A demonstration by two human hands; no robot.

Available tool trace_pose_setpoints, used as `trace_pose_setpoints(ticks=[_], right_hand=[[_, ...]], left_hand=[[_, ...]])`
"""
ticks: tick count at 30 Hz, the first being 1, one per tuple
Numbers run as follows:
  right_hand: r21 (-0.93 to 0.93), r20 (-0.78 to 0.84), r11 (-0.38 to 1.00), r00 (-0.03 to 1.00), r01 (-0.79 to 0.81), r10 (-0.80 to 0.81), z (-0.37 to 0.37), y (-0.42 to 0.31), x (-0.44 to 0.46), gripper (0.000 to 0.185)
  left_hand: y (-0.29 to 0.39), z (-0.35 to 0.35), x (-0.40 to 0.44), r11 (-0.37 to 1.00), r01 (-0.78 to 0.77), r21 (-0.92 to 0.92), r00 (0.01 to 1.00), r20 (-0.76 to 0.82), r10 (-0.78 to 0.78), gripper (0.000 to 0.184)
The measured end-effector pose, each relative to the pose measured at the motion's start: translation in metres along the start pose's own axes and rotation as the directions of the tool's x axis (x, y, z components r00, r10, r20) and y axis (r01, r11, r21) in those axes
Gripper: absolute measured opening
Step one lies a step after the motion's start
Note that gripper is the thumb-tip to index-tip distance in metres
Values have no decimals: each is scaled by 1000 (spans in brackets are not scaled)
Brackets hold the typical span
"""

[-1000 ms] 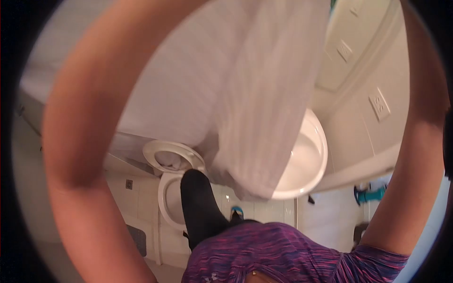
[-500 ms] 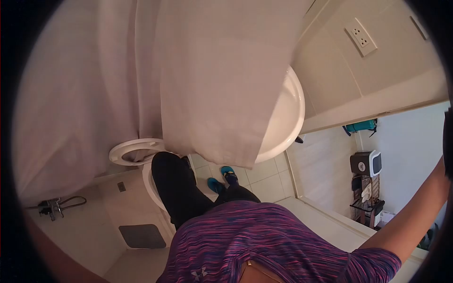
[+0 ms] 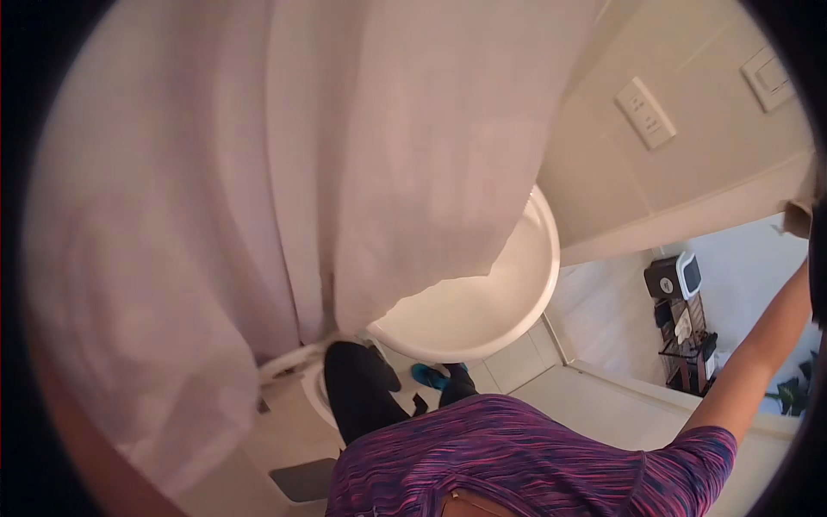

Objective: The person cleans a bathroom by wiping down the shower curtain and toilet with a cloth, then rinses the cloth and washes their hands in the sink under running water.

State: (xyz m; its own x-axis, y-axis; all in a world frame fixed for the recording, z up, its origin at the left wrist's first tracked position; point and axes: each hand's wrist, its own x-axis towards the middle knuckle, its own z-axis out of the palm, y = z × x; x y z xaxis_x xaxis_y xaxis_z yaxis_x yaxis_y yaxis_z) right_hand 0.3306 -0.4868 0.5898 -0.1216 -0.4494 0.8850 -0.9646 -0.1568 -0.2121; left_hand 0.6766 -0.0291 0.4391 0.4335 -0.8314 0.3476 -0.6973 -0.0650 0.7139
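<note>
A large pale shower curtain (image 3: 431, 146) hangs in folds across the left and middle of the head view, close in front of me. My left forearm (image 3: 90, 448) rises blurred along the left edge, beside the curtain; its hand is out of frame. My right arm (image 3: 758, 353) reaches up to the right edge, and its hand is out of frame too. What either hand holds is hidden. The curtain's lower edge hangs over the white sink (image 3: 550, 284). My dark-trousered knee (image 3: 357, 379) is by the toilet (image 3: 317, 396), which the curtain partly covers.
A wall outlet (image 3: 646, 114) and a switch (image 3: 769, 79) are on the wall at right. Past the doorway stands a rack (image 3: 685, 336) with a dark box (image 3: 668, 278) on top. A grey mat-like panel (image 3: 306, 480) is at lower left.
The view has shifted. The curtain now hangs lower at left and covers more of the toilet, while more of the sink shows. A wall switch has come into view.
</note>
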Motion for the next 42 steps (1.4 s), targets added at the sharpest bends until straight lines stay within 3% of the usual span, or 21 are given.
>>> trace_pose_setpoints(ticks=[2, 4, 10, 15, 16, 17, 18, 20, 21, 22, 24, 26, 27, 31, 33, 34, 35, 36, 37, 40, 42], right_hand=[[-66, 114, 997, 992, -42, 49, 11, 10, -1, 77], [-93, 232, 990, 964, -109, 128, -10, 10, -11, 121], [-2, 385, 979, 904, -203, 188, -32, -14, -39, 107], [-49, 477, 954, 832, -297, 283, -20, -17, -40, 105], [-83, 483, 947, 819, -309, 309, -24, -20, -40, 104], [-83, 466, 941, 822, -327, 327, -29, -23, -42, 104], [-113, 492, 936, 800, -332, 343, -32, -27, -41, 102], [-115, 506, 928, 783, -355, 362, -33, -32, -35, 100], [-98, 550, 918, 748, -384, 372, -35, -32, -34, 98], [-77, 591, 907, 714, -415, 377, -36, -32, -35, 96], [-85, 596, 895, 697, -439, 399, -34, -33, -35, 97], [-68, 590, 887, 698, -458, 405, -36, -36, -36, 95], [-86, 604, 887, 684, -455, 409, -36, -37, -39, 94], [-81, 595, 862, 669, -501, 444, -65, -53, -33, 80], [57, 826, 948, 548, -314, 132, -101, -84, -20, 65], [238, 815, 919, 579, -314, -13, -111, -115, -19, 58], [658, 529, 721, 815, -216, -238, -136, -153, -30, 64], [818, 489, 508, 790, -270, -368, -205, -196, -28, 75], [881, 470, 320, 715, -348, -517, -236, -227, -24, 83], [970, 156, 233, 905, -66, -395, -258, -312, -7, 68], [985, 158, 125, 927, -122, -340, -243, -346, 29, 45]], left_hand=[[17, -33, 22, 998, -35, -58, 999, 19, 36, 57], [44, -64, 40, 990, -92, -104, 995, 26, 96, 58], [147, -141, 105, 938, -256, -232, 964, 6, 265, 61], [232, -168, 158, 819, -306, -486, 950, -97, 298, 63], [220, -163, 183, 829, -545, -125, 823, -270, 500, 64], [208, -158, 207, 749, -592, 297, 624, -420, 659, 65], [217, -155, 208, 733, -609, 303, 604, -421, 677, 65], [240, -149, 207, 811, -560, 168, 686, -454, 568, 69], [245, -153, 213, 792, -580, 190, 661, -459, 594, 69], [246, -162, 221, 888, -449, 99, 804, -389, 449, 70], [239, -176, 237, 944, -327, 44, 891, -318, 324, 71], [222, -184, 250, 773, -472, 424, 607, -480, 634, 66], [256, -190, 211, 927, -342, 154, 869, -323, 375, 78], [275, -209, 204, 941, -303, 152, 904, -266, 334, 78], [270, -208, 222, 881, -406, 243, 817, -334, 469, 77], [272, -208, 230, 877, -410, 252, 809, -344, 477, 77], [277, -206, 238, 855, -391, 340, 788, -358, 502, 79], [283, -201, 246, 828, -367, 424, 767, -366, 527, 81], [287, -193, 255, 805, -412, 428, 654, -476, 588, 72], [312, -203, 264, 732, -518, 442, 613, -405, 678, 71], [320, -212, 277, 688, -525, 501, 572, -391, 721, 70]])
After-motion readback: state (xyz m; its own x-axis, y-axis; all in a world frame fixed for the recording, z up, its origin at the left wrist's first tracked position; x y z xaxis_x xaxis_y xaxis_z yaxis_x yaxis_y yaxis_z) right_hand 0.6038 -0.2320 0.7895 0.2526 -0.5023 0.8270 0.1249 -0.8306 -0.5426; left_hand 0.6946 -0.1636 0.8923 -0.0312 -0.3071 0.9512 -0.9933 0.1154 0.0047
